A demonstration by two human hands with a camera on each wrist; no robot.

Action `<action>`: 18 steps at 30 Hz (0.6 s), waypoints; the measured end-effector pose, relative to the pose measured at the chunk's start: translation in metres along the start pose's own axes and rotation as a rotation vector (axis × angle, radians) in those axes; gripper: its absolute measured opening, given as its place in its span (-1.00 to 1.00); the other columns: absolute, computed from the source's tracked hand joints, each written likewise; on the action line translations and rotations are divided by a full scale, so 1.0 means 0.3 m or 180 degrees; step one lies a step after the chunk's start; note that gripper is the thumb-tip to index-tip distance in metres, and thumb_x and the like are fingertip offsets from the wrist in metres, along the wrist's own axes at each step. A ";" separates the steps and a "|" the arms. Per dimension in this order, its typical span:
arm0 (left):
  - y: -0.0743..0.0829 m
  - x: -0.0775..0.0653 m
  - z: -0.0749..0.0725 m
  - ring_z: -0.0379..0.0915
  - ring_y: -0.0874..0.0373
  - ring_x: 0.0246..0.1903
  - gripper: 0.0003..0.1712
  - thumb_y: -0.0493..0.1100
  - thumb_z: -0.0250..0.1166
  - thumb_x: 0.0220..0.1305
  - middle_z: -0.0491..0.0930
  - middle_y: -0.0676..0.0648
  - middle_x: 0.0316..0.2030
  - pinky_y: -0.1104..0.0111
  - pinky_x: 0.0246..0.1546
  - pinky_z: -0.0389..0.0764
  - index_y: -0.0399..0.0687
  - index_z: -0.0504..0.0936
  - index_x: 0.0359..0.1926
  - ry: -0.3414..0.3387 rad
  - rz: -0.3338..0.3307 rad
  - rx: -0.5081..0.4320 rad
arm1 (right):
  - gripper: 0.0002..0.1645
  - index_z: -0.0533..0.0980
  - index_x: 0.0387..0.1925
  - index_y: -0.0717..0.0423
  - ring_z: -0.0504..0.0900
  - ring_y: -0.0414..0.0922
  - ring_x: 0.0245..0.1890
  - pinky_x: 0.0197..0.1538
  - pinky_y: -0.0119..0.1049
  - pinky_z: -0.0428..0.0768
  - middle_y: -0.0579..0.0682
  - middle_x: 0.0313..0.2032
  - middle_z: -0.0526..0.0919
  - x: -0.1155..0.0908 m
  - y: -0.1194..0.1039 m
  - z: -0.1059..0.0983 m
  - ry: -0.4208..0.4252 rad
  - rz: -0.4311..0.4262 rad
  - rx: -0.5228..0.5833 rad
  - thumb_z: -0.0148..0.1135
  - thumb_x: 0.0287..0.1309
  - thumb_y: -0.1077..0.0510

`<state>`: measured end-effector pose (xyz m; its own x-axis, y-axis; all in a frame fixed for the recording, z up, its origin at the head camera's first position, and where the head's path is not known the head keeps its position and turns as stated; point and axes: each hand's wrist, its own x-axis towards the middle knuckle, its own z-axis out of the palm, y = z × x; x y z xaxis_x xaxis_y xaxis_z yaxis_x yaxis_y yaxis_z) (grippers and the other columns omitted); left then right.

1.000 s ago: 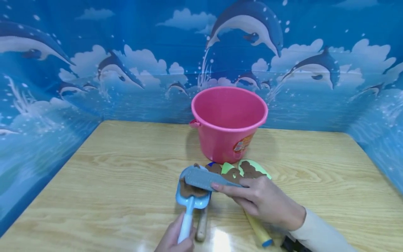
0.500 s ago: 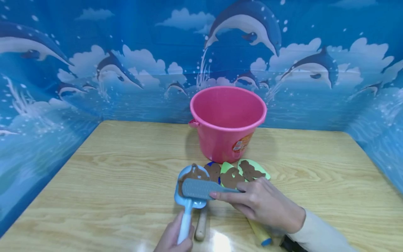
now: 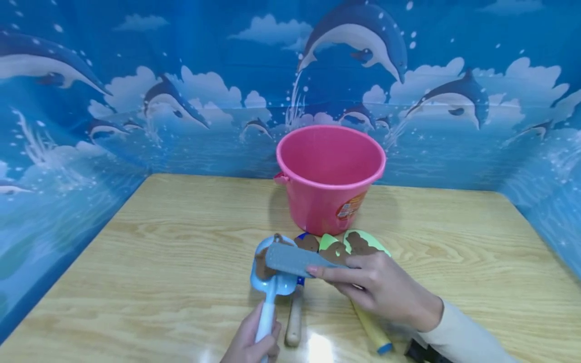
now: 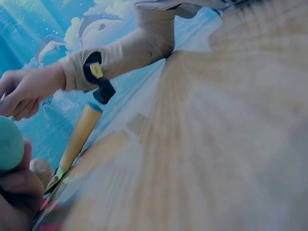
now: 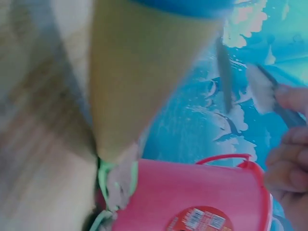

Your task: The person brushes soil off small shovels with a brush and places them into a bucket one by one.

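Observation:
My left hand (image 3: pixel 249 339) grips the handle of a light blue toy shovel (image 3: pixel 286 286), its blade pointing away from me and brown, mud-like matter on it. In my right hand (image 3: pixel 383 290) is a grey-blue brush (image 3: pixel 292 259), laid across the shovel's blade and hiding part of it. White bristles of the brush (image 5: pixel 260 89) show in the right wrist view. Only the rounded handle end of the shovel (image 4: pixel 9 144) shows in the left wrist view. Under and beside my hands lie a blue shovel with a wooden handle (image 3: pixel 294 317) and green shovels (image 3: pixel 363 244), also with brown patches.
A pink bucket (image 3: pixel 331 201) stands just behind the shovels, its open top facing up. One green shovel has a yellow handle (image 3: pixel 372 327) that runs toward me under my right hand. A dolphin-print backdrop (image 3: pixel 218 126) encloses the wooden table (image 3: pixel 159 282).
The brush has gone down along the shovel's blade toward the handle and then back up. The light blue shovel has shifted slightly left.

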<state>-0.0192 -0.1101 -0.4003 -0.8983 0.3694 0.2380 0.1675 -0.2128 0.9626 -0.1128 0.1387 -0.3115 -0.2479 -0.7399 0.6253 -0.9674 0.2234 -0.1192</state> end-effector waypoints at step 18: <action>-0.014 -0.005 0.004 0.21 0.54 -0.62 -0.64 -0.59 -0.01 -0.15 0.31 -0.20 -0.65 0.58 -0.79 0.32 -0.26 0.30 -0.26 0.0113 0.0550 0.0987 | -0.58 0.56 0.14 -0.20 0.31 -0.36 -0.61 -0.53 -0.59 0.35 -0.22 -0.49 0.54 -0.004 -0.013 0.020 -0.0070 -0.0015 -0.0584 -0.17 0.48 0.00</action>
<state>-0.0181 -0.1085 -0.4044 -0.8585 0.3192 0.4014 0.4287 0.0172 0.9033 -0.1090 0.1348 -0.3164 -0.2464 -0.7546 0.6082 -0.9434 0.3304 0.0278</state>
